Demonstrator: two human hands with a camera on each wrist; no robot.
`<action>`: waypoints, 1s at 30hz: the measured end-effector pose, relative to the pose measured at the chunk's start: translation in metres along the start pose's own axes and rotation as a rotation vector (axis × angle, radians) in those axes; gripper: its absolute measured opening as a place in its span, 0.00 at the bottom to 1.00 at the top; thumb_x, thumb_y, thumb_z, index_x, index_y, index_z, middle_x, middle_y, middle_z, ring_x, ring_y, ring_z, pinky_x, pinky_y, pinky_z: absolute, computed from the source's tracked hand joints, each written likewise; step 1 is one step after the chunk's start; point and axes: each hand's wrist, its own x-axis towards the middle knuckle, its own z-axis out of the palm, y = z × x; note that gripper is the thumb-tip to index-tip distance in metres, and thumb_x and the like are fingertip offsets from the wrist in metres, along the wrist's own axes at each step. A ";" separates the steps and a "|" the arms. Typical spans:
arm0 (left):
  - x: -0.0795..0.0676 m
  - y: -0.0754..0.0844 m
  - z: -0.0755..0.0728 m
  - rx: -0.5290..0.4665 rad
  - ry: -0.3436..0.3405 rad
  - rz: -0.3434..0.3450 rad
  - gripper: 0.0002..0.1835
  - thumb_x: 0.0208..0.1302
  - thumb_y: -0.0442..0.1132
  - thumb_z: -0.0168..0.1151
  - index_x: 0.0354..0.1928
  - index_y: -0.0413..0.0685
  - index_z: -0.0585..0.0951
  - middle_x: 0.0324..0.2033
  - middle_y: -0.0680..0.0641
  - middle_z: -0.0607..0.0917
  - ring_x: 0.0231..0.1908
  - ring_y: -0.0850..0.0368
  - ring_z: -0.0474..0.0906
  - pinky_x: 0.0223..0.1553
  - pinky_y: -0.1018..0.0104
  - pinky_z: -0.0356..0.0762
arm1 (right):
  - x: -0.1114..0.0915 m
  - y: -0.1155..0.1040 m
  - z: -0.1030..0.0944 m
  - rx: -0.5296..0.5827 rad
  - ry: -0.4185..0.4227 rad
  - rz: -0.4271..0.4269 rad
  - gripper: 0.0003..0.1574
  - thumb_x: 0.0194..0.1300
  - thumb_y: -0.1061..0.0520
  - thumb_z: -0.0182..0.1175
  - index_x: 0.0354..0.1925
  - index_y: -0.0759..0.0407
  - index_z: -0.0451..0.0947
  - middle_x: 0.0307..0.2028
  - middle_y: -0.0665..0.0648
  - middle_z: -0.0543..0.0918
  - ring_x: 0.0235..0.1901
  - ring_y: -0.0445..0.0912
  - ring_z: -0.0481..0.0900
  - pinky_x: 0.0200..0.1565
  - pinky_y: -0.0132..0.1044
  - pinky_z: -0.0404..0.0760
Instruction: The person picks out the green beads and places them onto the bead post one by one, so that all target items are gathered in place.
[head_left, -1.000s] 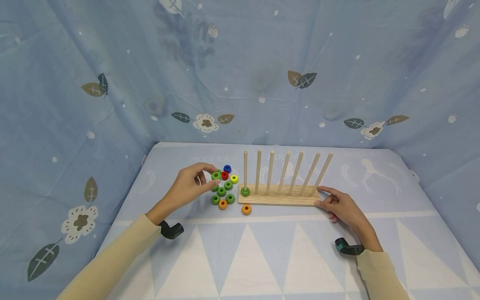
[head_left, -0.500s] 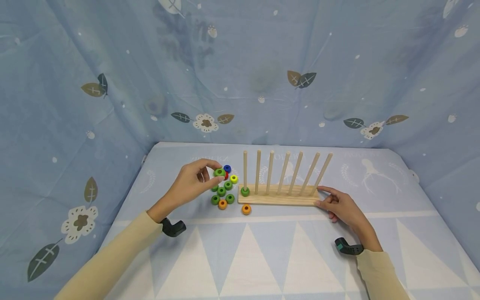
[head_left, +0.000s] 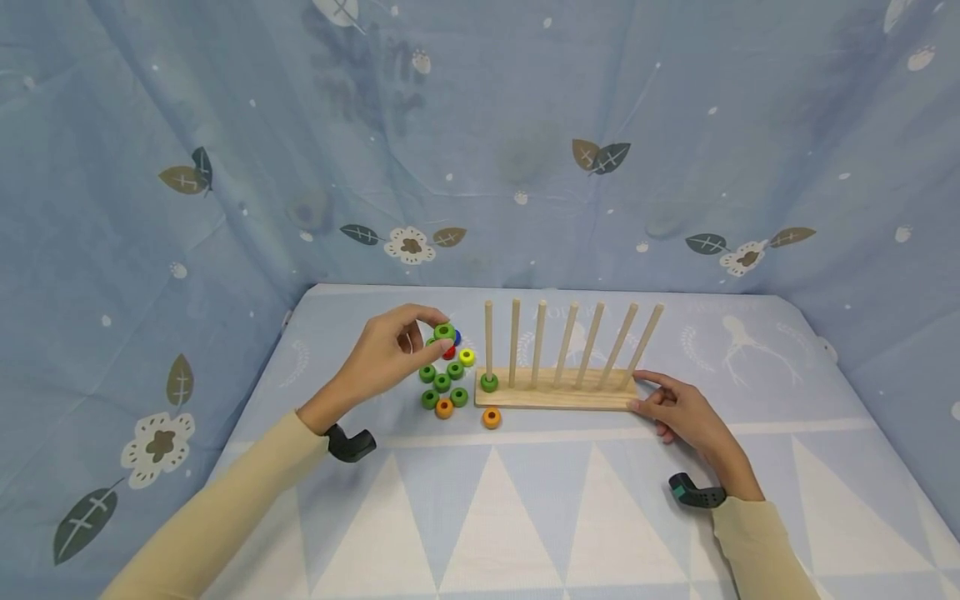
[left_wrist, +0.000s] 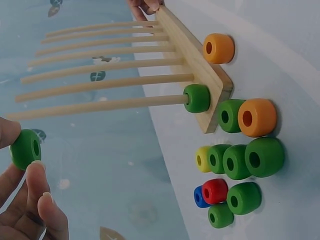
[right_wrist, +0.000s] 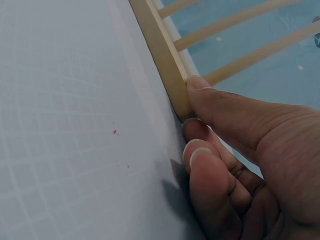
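Observation:
My left hand pinches a green bead between thumb and fingers, raised above the loose beads and left of the pegs. The wooden peg rack has a row of several upright pegs. At the foot of its leftmost peg sits another green bead, threaded on. My right hand grips the right end of the rack's base, with the thumb on the edge in the right wrist view.
Loose beads lie left of the rack: several green, a red bead, a blue bead, a yellow bead and an orange bead. Another orange bead lies in front of the base. A patterned curtain hangs behind.
My left hand has lifted the green bead from among the loose ones and moved it slightly up and to the right. The right hand stays at the rack's end.

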 end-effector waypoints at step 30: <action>0.024 0.019 -0.002 -0.018 0.043 0.101 0.16 0.68 0.44 0.71 0.56 0.55 0.84 0.32 0.57 0.80 0.26 0.61 0.73 0.28 0.62 0.73 | 0.000 0.000 0.000 -0.004 0.003 -0.001 0.45 0.67 0.46 0.71 0.75 0.57 0.66 0.33 0.62 0.80 0.19 0.44 0.73 0.22 0.40 0.80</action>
